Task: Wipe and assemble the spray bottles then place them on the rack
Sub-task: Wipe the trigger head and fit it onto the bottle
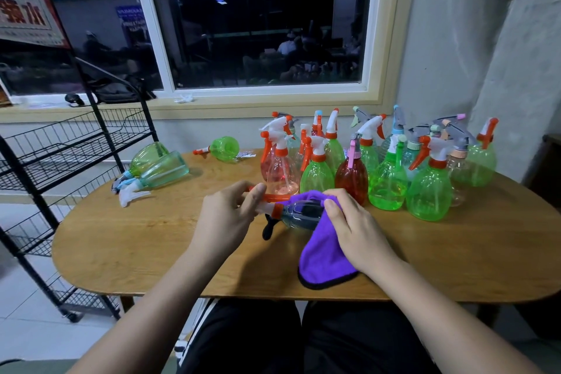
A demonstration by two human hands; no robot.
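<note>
right hand (358, 231) grip clamped on purple cloth (324, 264) | left hand (224, 215) grip clamped on dark bottle (300, 215) | upright bottles (428, 191) crowd behind

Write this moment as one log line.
step: wipe | left hand: grips bottle at neck | right hand: holds cloth on bottle | other bottles: on table

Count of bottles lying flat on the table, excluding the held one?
3. A green bottle and a teal bottle side by side at the left end; another green one at the back edge. Upright cluster may hide more.
</note>
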